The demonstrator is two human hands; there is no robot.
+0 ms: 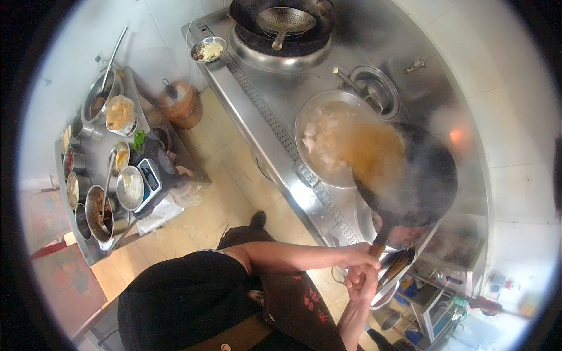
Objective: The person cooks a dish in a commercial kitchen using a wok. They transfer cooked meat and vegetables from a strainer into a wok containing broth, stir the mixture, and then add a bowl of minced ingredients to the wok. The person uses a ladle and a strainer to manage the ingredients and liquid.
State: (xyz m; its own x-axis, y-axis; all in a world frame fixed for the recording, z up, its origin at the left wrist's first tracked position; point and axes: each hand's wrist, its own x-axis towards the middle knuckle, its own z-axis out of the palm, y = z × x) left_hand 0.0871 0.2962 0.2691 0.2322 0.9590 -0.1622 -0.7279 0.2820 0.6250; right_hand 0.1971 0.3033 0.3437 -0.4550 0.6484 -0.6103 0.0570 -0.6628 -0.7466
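Both hands grip the wooden handle of a black wok (421, 175), my left hand (362, 256) nearer the pan and my right hand (363, 283) further down the handle. The wok is tilted, its left edge over a wide round metal basin (303, 158) on the steel range. Yellowish-brown liquid (377, 147) runs from the wok towards the basin. Pale chunks of food (314, 136) lie in cloudy liquid in the basin. Steam blurs the wok and the liquid.
A second wok (246, 44) with a perforated strainer (285, 19) stands at the top. Behind the basin is a metal pot (390, 87) with a ladle; a flame (456, 135) glows at right. The left side table (99, 153) holds bowls and a scale (150, 175).
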